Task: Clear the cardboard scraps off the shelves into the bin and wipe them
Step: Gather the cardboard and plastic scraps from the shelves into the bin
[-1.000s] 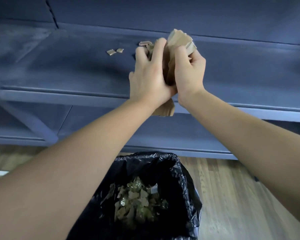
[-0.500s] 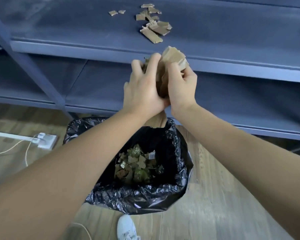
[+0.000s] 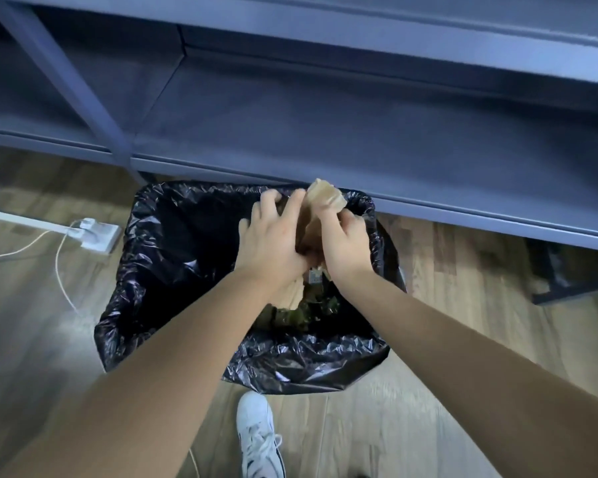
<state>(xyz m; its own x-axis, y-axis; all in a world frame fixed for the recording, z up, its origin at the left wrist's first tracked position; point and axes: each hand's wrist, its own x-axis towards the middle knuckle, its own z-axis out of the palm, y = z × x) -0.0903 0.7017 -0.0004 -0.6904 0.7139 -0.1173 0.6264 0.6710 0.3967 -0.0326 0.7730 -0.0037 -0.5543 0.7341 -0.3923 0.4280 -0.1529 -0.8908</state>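
Observation:
A handful of brown cardboard scraps (image 3: 320, 205) is pressed between my left hand (image 3: 271, 241) and my right hand (image 3: 344, 243), both held over the open mouth of the bin. The bin (image 3: 173, 270) is lined with a black plastic bag and stands on the floor in front of the lowest shelf. Earlier scraps (image 3: 304, 308) lie at its bottom, partly hidden by my wrists. The blue-grey lower shelf (image 3: 325, 132) behind the bin shows no scraps. The shelf above is seen only as its front edge (image 3: 359, 36).
A diagonal shelf brace (image 3: 73, 77) runs down at the left. A white power strip (image 3: 95, 232) with cables lies on the wooden floor left of the bin. My white shoe (image 3: 258, 439) is just in front of the bin. A dark object (image 3: 573, 274) sits at the right under the shelf.
Both hands have come down from the upper shelf with the scraps to just above the bin opening. The view has tilted down, so the shelf with leftover scraps is out of sight.

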